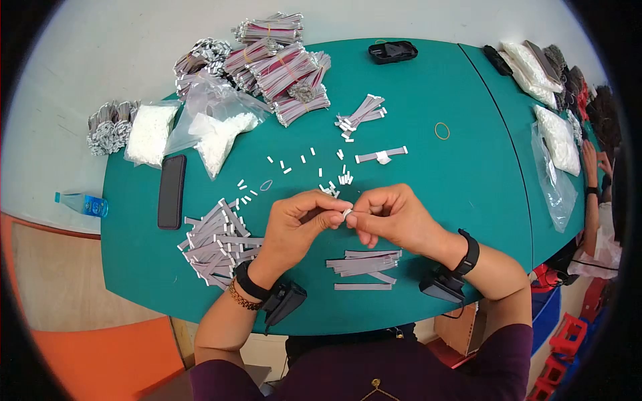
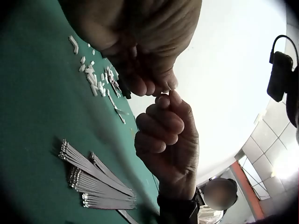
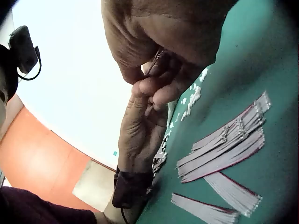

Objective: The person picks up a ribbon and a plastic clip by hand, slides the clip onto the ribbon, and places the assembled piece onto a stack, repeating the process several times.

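Both hands meet at the fingertips above the table. My left hand [image 1: 301,217] pinches a small white piece [image 1: 347,213] between thumb and index finger. My right hand [image 1: 396,215] touches the same spot from the other side; in the right wrist view a thin ribbon cable [image 3: 152,65] with metal pins at its end lies inside its curled fingers. The fingers mostly hide both parts. Just below the hands, several flat grey ribbon cables [image 1: 364,264] lie on the green table [image 1: 428,167]. Small white connectors [image 1: 345,179] are scattered beyond the hands.
A pile of short cables [image 1: 217,244] lies at the left, near a phone [image 1: 172,192]. Bags of white connectors [image 1: 151,134] and bundled cables [image 1: 284,70] stand at the back left. One cable with a white tag [image 1: 382,157] lies beyond the hands. Another person's arm [image 1: 591,194] shows at right.
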`<state>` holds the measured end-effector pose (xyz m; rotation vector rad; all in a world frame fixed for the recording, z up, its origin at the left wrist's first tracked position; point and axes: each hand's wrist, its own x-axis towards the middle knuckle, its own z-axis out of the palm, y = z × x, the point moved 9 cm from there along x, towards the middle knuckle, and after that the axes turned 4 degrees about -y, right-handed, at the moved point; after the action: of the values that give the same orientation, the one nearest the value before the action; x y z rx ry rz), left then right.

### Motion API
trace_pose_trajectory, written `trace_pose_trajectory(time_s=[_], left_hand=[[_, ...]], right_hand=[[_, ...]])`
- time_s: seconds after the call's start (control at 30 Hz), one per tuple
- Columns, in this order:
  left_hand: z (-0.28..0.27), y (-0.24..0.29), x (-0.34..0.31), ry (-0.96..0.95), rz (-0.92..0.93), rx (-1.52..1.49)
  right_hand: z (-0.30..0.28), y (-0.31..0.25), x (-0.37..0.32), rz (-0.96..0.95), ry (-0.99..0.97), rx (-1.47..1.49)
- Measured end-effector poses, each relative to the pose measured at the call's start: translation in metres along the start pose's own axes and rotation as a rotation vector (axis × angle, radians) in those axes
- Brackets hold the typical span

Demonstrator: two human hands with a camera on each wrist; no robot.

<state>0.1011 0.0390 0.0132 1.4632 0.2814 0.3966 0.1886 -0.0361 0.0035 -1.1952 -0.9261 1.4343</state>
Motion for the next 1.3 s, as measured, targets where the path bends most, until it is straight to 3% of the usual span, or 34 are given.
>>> trace_pose_trajectory(time_s=[0.43, 0.73, 1.03, 1.3], left_hand=[[0.003, -0.008, 0.000, -0.015, -0.023, -0.095], [0.000, 0.004, 0.000, -0.004, 0.062, 0.035], [0.000, 0.002, 0.001, 0.002, -0.001, -0.046], [0.003, 0.004, 0.002, -0.078, 0.079, -0.078]], right_hand=[[0.002, 0.001, -0.001, -0.008, -0.020, 0.014], [0.007, 0.001, 0.001, 0.079, -0.117, 0.057], [0.006, -0.003, 0.001, 0.039, -0.111, 0.100], [0.008, -0.005, -0.001, 0.016, -0.098, 0.070]])
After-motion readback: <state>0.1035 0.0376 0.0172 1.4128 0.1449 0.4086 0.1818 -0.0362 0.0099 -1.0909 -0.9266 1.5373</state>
